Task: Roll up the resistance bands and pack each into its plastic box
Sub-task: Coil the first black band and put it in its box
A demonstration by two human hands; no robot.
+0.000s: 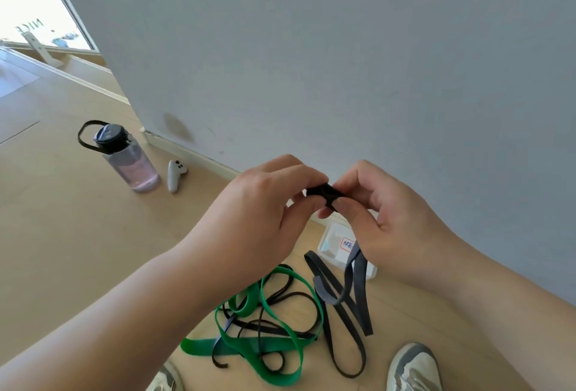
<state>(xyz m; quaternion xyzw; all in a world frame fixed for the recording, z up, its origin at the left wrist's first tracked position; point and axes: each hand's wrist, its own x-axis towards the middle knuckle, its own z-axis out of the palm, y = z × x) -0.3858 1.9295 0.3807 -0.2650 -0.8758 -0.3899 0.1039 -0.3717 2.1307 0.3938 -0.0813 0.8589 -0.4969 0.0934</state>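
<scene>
- While viewed from the head camera, the left hand [265,203] and right hand [383,213] both pinch a small roll [324,192] of the dark band, fingertips clamped on it, above the floor.
- Judged barely begun: most of the dark band [355,269] trails from the right hand down to the floor, unrolled.
- Green band [280,328] and thin black band [282,298] lie tangled, untouched.
- One labelled plastic box [330,247] sits by the wall; nothing visibly packed.
</scene>
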